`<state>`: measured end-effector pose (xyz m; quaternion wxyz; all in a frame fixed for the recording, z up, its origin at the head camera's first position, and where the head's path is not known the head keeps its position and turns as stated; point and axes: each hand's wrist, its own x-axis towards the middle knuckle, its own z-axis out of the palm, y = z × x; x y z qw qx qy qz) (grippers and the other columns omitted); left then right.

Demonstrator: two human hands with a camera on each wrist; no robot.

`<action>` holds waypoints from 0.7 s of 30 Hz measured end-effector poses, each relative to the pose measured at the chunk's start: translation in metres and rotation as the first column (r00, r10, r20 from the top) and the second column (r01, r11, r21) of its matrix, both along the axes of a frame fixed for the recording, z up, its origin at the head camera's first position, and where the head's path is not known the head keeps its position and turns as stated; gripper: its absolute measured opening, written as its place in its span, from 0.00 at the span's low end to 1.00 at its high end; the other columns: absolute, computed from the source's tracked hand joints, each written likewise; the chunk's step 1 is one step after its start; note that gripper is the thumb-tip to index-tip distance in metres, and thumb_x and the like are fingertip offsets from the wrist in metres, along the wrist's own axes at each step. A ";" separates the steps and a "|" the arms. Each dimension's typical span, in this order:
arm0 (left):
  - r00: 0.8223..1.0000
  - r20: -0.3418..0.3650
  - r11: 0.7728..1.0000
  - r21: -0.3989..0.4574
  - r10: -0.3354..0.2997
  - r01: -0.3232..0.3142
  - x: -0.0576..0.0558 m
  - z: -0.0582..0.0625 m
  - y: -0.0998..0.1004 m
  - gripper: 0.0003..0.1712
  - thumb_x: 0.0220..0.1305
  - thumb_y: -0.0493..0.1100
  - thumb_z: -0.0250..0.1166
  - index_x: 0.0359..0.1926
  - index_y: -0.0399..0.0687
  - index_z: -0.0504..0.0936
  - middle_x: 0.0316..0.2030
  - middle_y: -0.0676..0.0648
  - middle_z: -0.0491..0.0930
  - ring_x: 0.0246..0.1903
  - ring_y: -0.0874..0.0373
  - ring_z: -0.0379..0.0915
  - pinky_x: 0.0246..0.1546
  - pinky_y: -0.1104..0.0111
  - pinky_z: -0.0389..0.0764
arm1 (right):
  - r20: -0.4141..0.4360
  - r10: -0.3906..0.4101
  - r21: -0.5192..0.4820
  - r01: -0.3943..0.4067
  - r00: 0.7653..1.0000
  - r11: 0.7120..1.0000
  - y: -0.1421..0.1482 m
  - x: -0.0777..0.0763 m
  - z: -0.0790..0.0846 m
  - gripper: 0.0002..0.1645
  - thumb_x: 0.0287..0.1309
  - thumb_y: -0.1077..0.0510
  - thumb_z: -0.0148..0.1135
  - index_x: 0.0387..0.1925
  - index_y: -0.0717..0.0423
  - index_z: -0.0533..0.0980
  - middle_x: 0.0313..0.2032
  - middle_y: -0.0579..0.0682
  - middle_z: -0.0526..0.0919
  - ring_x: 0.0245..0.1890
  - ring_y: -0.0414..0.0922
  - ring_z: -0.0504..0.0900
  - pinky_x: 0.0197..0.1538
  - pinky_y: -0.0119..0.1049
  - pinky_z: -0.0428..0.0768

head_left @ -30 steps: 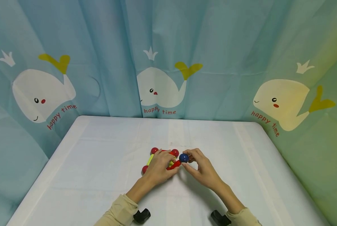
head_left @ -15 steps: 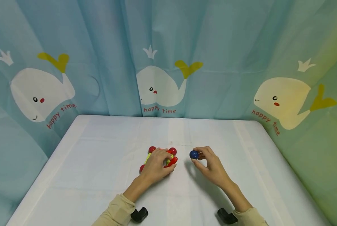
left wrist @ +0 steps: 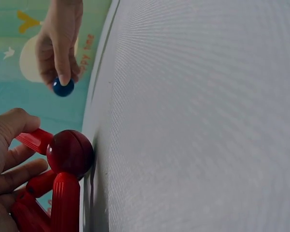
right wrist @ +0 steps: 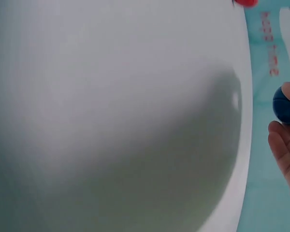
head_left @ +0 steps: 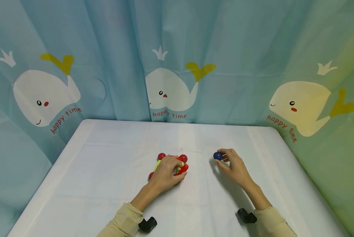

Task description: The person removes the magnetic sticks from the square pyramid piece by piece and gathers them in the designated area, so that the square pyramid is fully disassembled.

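In the head view, my left hand (head_left: 165, 171) grips a toy frame of rods and balls, its palm covering the middle. Red balls (head_left: 183, 158) mark several visible corners, joined by red and yellow-green rods; one red rod (head_left: 183, 169) sticks out by the thumb with no ball on its outer end. Seen from the left wrist, the thumb lies against a red rod (left wrist: 35, 140) that runs into a glossy dark red ball (left wrist: 70, 152). Off to the right, my right hand (head_left: 235, 167) pinches a blue ball (head_left: 217, 156) between thumb and fingertips, raised over the table, apart from the frame.
A white table (head_left: 111, 144) lies under both hands. Behind and around it hangs a blue-green curtain (head_left: 236, 42) printed with whales. Black devices (head_left: 147, 224) sit at both wrists, close to the sleeves.
The blue ball, at the end of the red rod one second ago, has come away in my right hand and moved right and farther back. My left hand stays on the frame.
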<state>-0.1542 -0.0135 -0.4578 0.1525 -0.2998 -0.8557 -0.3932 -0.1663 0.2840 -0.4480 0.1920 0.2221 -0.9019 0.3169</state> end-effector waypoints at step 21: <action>1.000 0.006 1.000 0.013 -0.016 0.015 -0.001 -0.001 -0.001 0.11 0.54 0.40 0.78 0.37 0.42 0.85 0.37 0.46 0.87 0.53 0.44 0.80 0.65 0.50 0.71 | 0.228 -0.233 0.144 0.204 0.945 0.968 0.049 -0.032 0.004 0.23 0.64 0.65 0.66 0.57 0.73 0.72 0.48 0.71 0.76 0.44 0.65 0.81 0.47 0.60 0.79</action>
